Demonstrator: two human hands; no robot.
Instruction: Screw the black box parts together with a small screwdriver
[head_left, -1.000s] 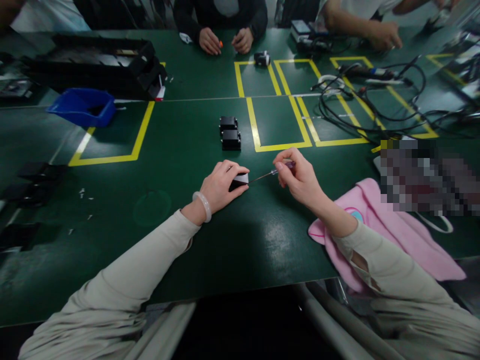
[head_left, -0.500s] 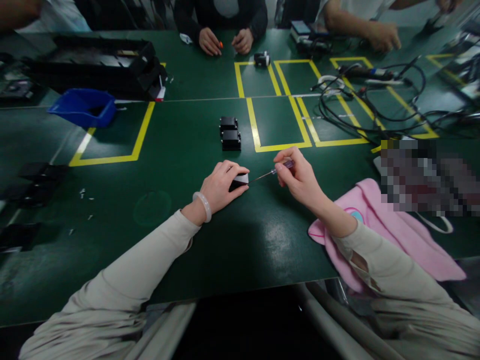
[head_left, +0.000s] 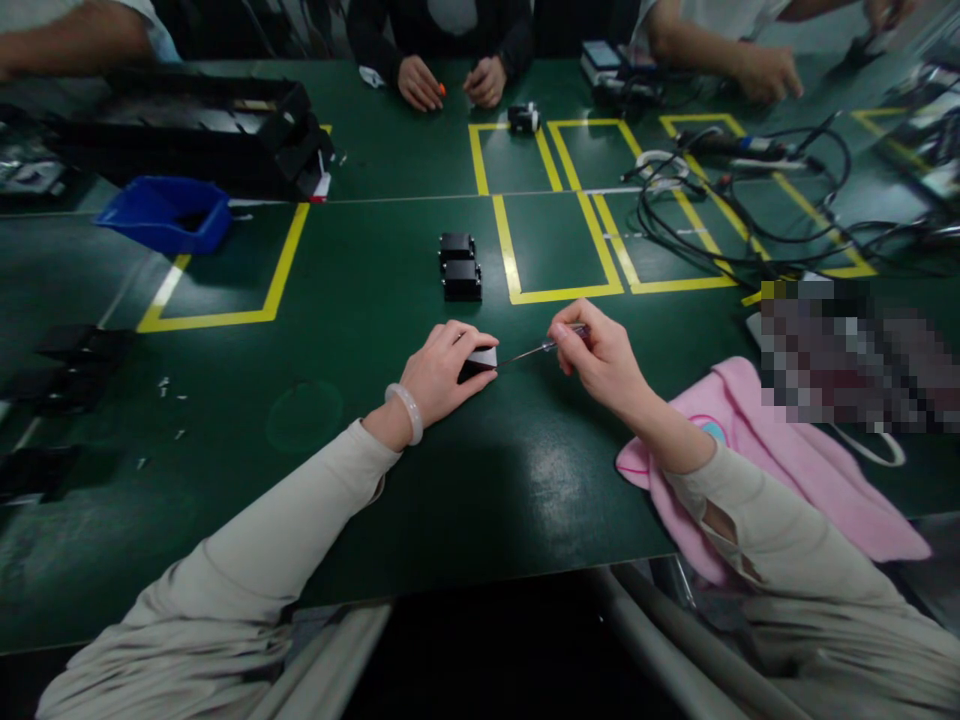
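My left hand (head_left: 444, 372) grips a small black box-shaped part (head_left: 481, 358) on the green table, thumb and fingers on opposite sides. In my right hand (head_left: 596, 350) is a screwdriver (head_left: 531, 351), its handle mostly covered by my fingers. The thin metal shaft points left, with its tip at the right end of the black part; whether it sits in a screw is too small to tell. Beyond my left hand stand two similar black parts (head_left: 460, 279), one behind the other. Several small screws (head_left: 164, 386) lie on the table to the left.
A blue bin (head_left: 169, 215) and stacked black trays (head_left: 187, 130) stand at the back left. More black parts (head_left: 64, 370) lie at the left edge. Cables (head_left: 720, 215) sprawl on the right, behind a pink cloth (head_left: 780, 460). Co-workers' hands (head_left: 450, 84) rest across the table.
My right hand has turned slightly around the screwdriver handle, with its fingers shifted. My left hand and the black part stay put. A co-worker's arm at the far left has moved.
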